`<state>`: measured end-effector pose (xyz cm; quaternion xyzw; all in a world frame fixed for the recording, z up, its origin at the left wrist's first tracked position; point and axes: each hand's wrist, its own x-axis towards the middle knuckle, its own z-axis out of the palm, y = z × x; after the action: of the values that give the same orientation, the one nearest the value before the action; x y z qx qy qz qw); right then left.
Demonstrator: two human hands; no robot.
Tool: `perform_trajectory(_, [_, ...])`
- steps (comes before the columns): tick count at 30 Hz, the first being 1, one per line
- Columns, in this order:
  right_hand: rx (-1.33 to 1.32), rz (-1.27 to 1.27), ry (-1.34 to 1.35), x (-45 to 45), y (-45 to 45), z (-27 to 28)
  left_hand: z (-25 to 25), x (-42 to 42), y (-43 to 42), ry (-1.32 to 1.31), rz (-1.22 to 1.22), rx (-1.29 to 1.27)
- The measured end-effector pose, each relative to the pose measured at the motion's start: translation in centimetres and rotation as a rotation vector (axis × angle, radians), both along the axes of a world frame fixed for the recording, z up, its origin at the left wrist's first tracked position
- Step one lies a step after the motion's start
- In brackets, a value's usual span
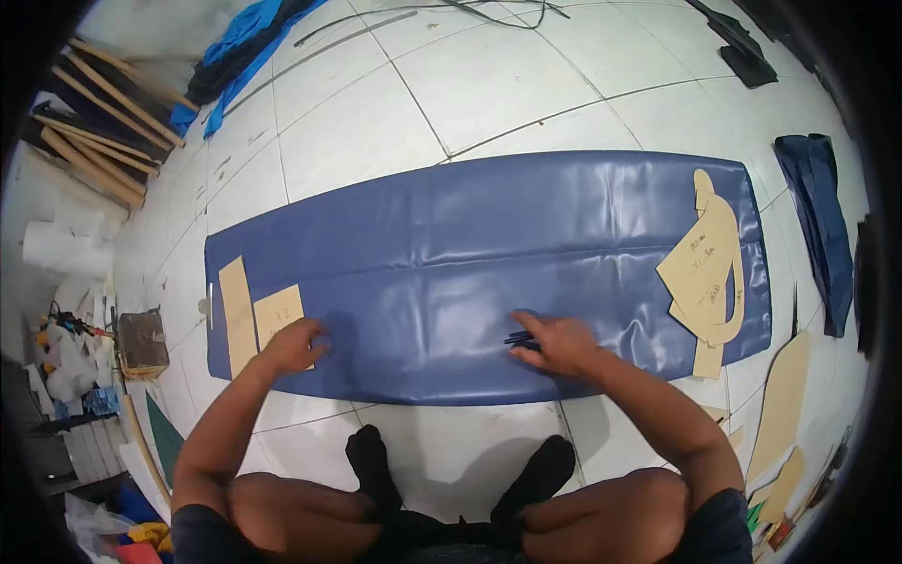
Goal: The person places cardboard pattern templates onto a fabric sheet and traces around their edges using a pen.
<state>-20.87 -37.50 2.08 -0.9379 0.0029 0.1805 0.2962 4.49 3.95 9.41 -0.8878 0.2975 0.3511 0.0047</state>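
Note:
A large blue sheet of shiny, vinyl-like material [470,282] lies spread on the floor in front of me, creased across its middle. My left hand [293,348] rests at the sheet's near left part, thumb and fingers apart, over the lower edge of a cardboard pattern piece [280,308] marked with writing. Beside that piece is a narrow cardboard strip [239,315]. Right of centre, my right hand [556,345] is low over the sheet. Several thin dark sticks [517,337] protrude between its thumb and index finger; their exact kind is unclear.
Overlapping cardboard patterns [695,268] lie on the sheet's right end. Folded dark blue material [819,226] and more cardboard pieces [780,404] sit farther right. At left are a brownish block [142,344] and wooden poles [113,113]. White floor tiles [507,75] surround the sheet.

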Motion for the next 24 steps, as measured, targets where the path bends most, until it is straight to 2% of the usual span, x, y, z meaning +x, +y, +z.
perform_trajectory(4, [-0.059,0.062,0.041,-1.1,-1.4,-0.1,1.1,-1.3,0.7,0.015,-0.021,-0.104])
perform_trajectory(6, [-0.035,0.034,0.018,-1.3,-1.2,0.3,1.3,-1.2,2.3,0.051,0.203,-0.180])
perform_trajectory(9, [-0.046,-0.035,0.022,-1.9,-2.4,0.6,-3.1,-0.8,9.0,-0.078,0.256,-0.220])
perform_trajectory(10, [-0.060,-0.056,0.042,-2.2,-2.9,0.7,-3.8,-1.3,10.5,-0.075,0.254,-0.229])
perform_trajectory(12, [-0.095,-0.109,0.007,-3.3,-3.6,0.9,-4.9,-2.1,13.1,-0.277,0.177,-0.210])
perform_trajectory(14, [-0.130,-0.159,-0.031,-4.4,-4.0,1.3,-6.3,-2.1,14.7,-0.305,0.183,-0.223])
perform_trajectory(16, [-0.097,-0.370,0.040,-5.3,-4.1,2.2,-7.6,-2.0,15.5,-0.446,0.143,-0.323])
perform_trajectory(18, [-0.128,-0.423,0.000,-6.5,-4.2,2.3,-8.6,-1.4,15.9,-0.457,0.148,-0.350])
perform_trajectory(20, [-0.107,-0.513,0.088,-7.2,-4.3,2.6,-9.0,-1.3,15.7,-0.457,0.246,-0.408])
perform_trajectory(24, [-0.165,-0.456,0.023,-8.3,-5.3,1.1,-9.8,-1.8,15.7,-0.476,0.287,-0.423])
